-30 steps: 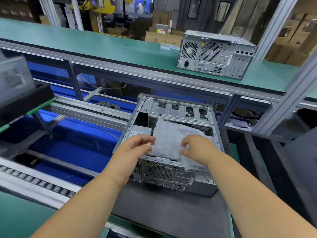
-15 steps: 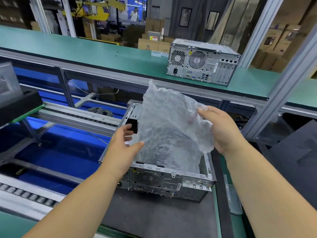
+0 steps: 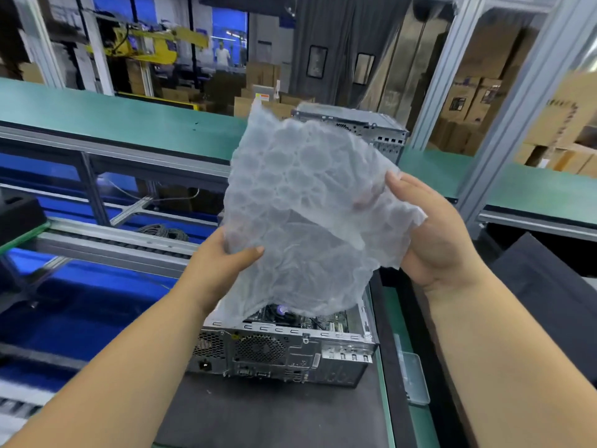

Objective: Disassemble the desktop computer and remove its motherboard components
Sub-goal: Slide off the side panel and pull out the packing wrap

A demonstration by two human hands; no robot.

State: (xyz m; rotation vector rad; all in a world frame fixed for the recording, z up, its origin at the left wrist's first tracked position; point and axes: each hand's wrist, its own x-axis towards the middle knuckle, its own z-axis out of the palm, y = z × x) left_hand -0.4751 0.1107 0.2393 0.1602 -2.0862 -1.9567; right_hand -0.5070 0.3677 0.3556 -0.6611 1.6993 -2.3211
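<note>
Lifted higher than half a second ago, the crumpled sheet of translucent bubble wrap [image 3: 303, 215] now hangs well above the open desktop computer case [image 3: 284, 354], where a second ago it lay stuffed inside. Both hands hold it up: the left hand [image 3: 219, 263] pinches the sheet's lower left edge between thumb and fingers, the fingers hidden behind the plastic; the right hand [image 3: 433, 234] grips the right edge, its thumb pressed on the front and its fingers curled behind.

Judging by the scene, the step in hand is clearing packing material out of the case, an early stage of the teardown. Below the wrap's bottom edge, part of the motherboard [image 3: 290, 315] shows inside the case, untouched and apart from both hands. The next move likely calls for setting the wrap aside, clear of the case, then reaching into it for the board's components. A second, closed computer tower [image 3: 371, 130] stands behind the wrap on the green bench [image 3: 122, 121] beyond the case.
</note>
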